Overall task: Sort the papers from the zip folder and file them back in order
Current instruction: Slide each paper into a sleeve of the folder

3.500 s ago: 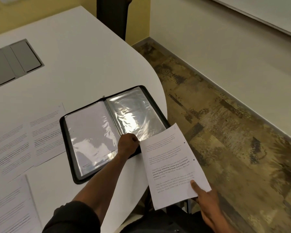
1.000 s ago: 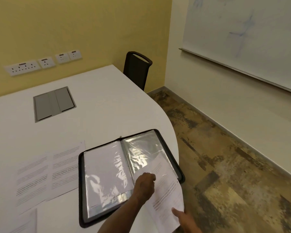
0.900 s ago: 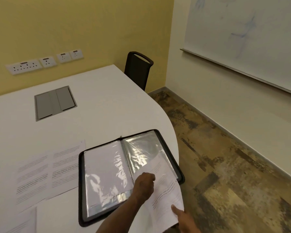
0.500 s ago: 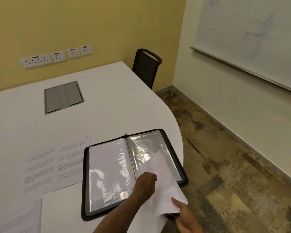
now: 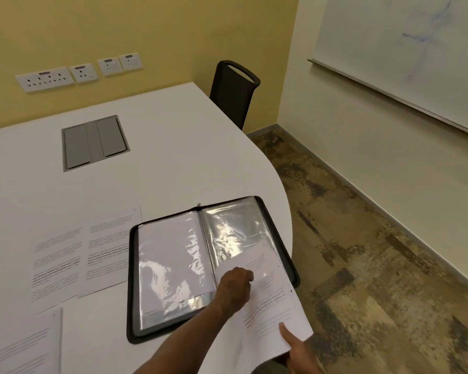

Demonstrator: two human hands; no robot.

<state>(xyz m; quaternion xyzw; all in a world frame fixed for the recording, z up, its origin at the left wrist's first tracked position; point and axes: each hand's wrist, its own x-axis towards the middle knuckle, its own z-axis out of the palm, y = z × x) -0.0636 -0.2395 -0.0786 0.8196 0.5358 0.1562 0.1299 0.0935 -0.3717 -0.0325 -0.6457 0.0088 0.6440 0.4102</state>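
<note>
A black zip folder [image 5: 132, 279] lies open near the table's right edge, showing clear plastic sleeves [image 5: 235, 230]. The left sleeve holds a white sheet. My right hand [image 5: 299, 352] pinches the near corner of a printed paper [image 5: 270, 306], thumb on top; its far end lies over the lower part of the right sleeve. My left hand [image 5: 234, 286], fingers curled, holds the near edge of that sleeve where the paper meets it. Whether the paper is inside the sleeve I cannot tell.
Two printed sheets [image 5: 84, 255] lie side by side left of the folder, another sheet [image 5: 25, 346] nearer me. A grey cable hatch [image 5: 93, 143] is set in the white table [image 5: 173, 157]. A black chair [image 5: 234, 93] stands at the far corner. Floor lies right of the table's curved edge.
My right hand has brought the paper from off the table's edge onto the folder's right sleeve and pushed it further along. My left hand stayed at the sleeve's near edge. The camera tilted up.
</note>
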